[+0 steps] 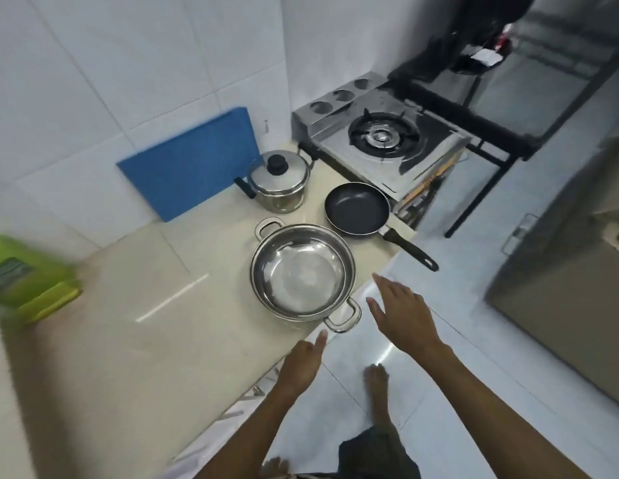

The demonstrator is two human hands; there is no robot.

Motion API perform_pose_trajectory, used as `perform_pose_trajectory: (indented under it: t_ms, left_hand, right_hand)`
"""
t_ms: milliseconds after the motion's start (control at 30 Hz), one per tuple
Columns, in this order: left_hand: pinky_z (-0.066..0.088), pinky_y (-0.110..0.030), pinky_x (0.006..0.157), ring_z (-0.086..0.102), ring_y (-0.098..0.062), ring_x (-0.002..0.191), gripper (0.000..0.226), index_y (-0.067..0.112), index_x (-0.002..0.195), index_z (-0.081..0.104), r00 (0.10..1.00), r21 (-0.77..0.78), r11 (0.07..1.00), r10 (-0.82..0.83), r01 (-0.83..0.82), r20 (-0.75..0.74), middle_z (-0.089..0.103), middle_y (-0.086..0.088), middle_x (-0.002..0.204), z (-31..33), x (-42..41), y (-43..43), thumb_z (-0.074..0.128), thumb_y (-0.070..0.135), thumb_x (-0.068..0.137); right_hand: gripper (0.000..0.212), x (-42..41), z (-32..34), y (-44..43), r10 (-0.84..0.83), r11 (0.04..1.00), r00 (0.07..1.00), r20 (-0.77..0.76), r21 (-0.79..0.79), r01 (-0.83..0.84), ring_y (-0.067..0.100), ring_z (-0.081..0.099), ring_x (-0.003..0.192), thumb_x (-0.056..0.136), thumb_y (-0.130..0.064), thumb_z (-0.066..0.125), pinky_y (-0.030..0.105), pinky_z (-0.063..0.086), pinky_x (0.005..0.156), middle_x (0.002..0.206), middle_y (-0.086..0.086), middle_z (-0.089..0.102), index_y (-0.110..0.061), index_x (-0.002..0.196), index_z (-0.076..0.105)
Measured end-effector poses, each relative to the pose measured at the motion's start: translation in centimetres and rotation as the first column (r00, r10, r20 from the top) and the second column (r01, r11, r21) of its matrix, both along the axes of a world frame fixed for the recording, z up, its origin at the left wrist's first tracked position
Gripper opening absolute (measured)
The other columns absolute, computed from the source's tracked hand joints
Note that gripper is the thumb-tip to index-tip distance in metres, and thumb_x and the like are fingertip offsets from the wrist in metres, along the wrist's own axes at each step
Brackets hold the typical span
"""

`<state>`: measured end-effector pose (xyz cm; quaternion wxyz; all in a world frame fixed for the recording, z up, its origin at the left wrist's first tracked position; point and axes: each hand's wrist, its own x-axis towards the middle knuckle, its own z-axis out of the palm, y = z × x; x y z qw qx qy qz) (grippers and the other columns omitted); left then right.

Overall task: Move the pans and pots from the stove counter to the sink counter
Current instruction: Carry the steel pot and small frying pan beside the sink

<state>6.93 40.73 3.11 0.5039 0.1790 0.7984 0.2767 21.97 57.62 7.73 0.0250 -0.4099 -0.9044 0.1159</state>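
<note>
A wide steel pot (302,271) with two loop handles sits near the front edge of the cream counter (145,340); a smaller steel bowl seems nested inside it. Behind it to the right lies a black frying pan (357,208), its handle sticking out over the counter edge. A lidded steel saucepan (279,179) with a black knob stands further back by the wall. My left hand (302,364) hovers just below the wide pot's near handle, fingers loosely apart, holding nothing. My right hand (403,314) is spread open to the right of that handle, over the floor.
A single-burner gas stove (384,136) stands on a black frame at the counter's far end. A blue cutting board (194,164) leans on the tiled wall. A green container (21,274) sits at the left. A grey cabinet (570,271) stands across the tiled floor.
</note>
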Motion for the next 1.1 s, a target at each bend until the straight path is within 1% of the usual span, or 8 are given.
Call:
perform_pose_trajectory:
  t_ms: [133, 267, 400, 567, 700, 833, 1000, 1100]
  left_hand:
    - [0.047, -0.046, 0.100, 0.064, -0.023, 0.112, 0.059, 0.020, 0.122, 0.057, 0.656, -0.101, 0.761, 0.612, -0.641, 0.442, 0.069, -0.008, 0.120, -1.1, 2.3, 5.2, 0.050, 0.069, 0.090]
    - [0.046, -0.049, 0.104, 0.060, -0.026, 0.120, 0.060, 0.017, 0.129, 0.058, 0.414, -0.141, 0.562, 0.735, -0.815, 0.538, 0.066, -0.009, 0.126, -1.8, 4.2, 9.8, 0.055, 0.063, 0.091]
    - [0.050, -0.043, 0.086, 0.063, -0.023, 0.099, 0.038, 0.016, 0.111, 0.059, 0.238, -0.165, 0.355, 0.841, -0.920, 0.485, 0.064, -0.010, 0.103, -1.9, 5.6, 12.8, 0.061, 0.050, 0.094]
    - [0.051, -0.044, 0.087, 0.069, -0.027, 0.099, 0.025, 0.011, 0.100, 0.058, 0.003, -0.151, 0.093, 0.860, -0.984, 0.510, 0.069, -0.017, 0.114, -3.1, 6.7, 14.7, 0.060, 0.035, 0.099]
    - [0.051, -0.043, 0.087, 0.068, -0.024, 0.098, 0.018, 0.013, 0.094, 0.065, -0.133, -0.129, -0.075, 0.840, -0.989, 0.526, 0.068, -0.009, 0.103, -3.5, 6.9, 15.9, 0.062, 0.030, 0.098]
    - [0.053, -0.042, 0.083, 0.063, -0.028, 0.107, 0.015, 0.011, 0.111, 0.064, -0.200, -0.088, -0.182, 0.821, -0.979, 0.534, 0.064, -0.001, 0.101, -3.6, 7.0, 16.4, 0.064, 0.017, 0.097]
    - [0.057, -0.038, 0.079, 0.071, -0.026, 0.106, 0.017, 0.011, 0.104, 0.070, -0.242, -0.087, -0.226, 0.867, -0.970, 0.437, 0.073, -0.001, 0.098, -2.5, 6.5, 16.5, 0.074, 0.013, 0.088]
    - [0.061, -0.034, 0.068, 0.077, -0.024, 0.084, 0.016, 0.005, 0.092, 0.072, -0.289, -0.074, -0.282, 0.882, -0.957, 0.372, 0.076, -0.009, 0.095, -1.5, 5.7, 15.9, 0.080, 0.006, 0.078]
  right_hand:
    - [0.052, -0.1, -2.1, 10.5, 0.090, 0.991, 0.995, -0.038, -0.095, -0.093, 0.038, 0.063, 0.121, 0.101, -0.033, 0.058, 0.050, 0.055, 0.092, 0.137, 0.018, 0.066, -0.004, 0.144, 0.053]
    - [0.048, -0.1, -3.9, 18.2, 0.115, 0.982, 0.990, -0.082, -0.139, -0.125, 0.044, 0.062, 0.120, 0.099, -0.028, 0.062, 0.053, 0.054, 0.091, 0.136, 0.022, 0.064, -0.001, 0.139, 0.056]
    - [0.054, 0.0, -5.9, 23.1, 0.070, 0.951, 0.997, -0.043, -0.297, -0.080, 0.046, 0.055, 0.125, 0.101, -0.029, 0.058, 0.056, 0.049, 0.098, 0.143, 0.024, 0.056, -0.002, 0.146, 0.046]
    - [0.055, -0.2, -8.8, 26.7, -0.144, 0.767, 0.989, -0.033, -0.636, 0.091, 0.046, 0.060, 0.119, 0.104, -0.035, 0.053, 0.049, 0.049, 0.097, 0.134, 0.024, 0.063, -0.008, 0.149, 0.038]
    - [0.055, 0.0, -10.4, 27.8, -0.190, 0.633, 0.981, -0.026, -0.767, 0.102, 0.036, 0.073, 0.093, 0.105, -0.033, 0.051, 0.050, 0.059, 0.088, 0.113, 0.018, 0.072, -0.021, 0.155, 0.030]
    - [0.058, 0.2, -10.7, 27.8, -0.192, 0.561, 0.980, -0.060, -0.826, 0.059, 0.026, 0.072, 0.069, 0.105, -0.031, 0.053, 0.030, 0.056, 0.060, 0.105, 0.010, 0.074, -0.032, 0.158, 0.027]
    - [0.055, 0.0, -10.0, 26.9, -0.179, 0.623, 0.970, -0.162, -0.782, -0.016, 0.020, 0.062, 0.054, 0.104, -0.032, 0.054, 0.022, 0.051, 0.046, 0.085, 0.006, 0.071, -0.027, 0.156, 0.037]
    - [0.050, -0.4, -9.0, 26.0, -0.201, 0.695, 0.941, -0.272, -0.717, -0.059, 0.017, 0.057, 0.049, 0.104, -0.034, 0.054, 0.013, 0.046, 0.042, 0.075, 0.002, 0.068, -0.022, 0.152, 0.045]
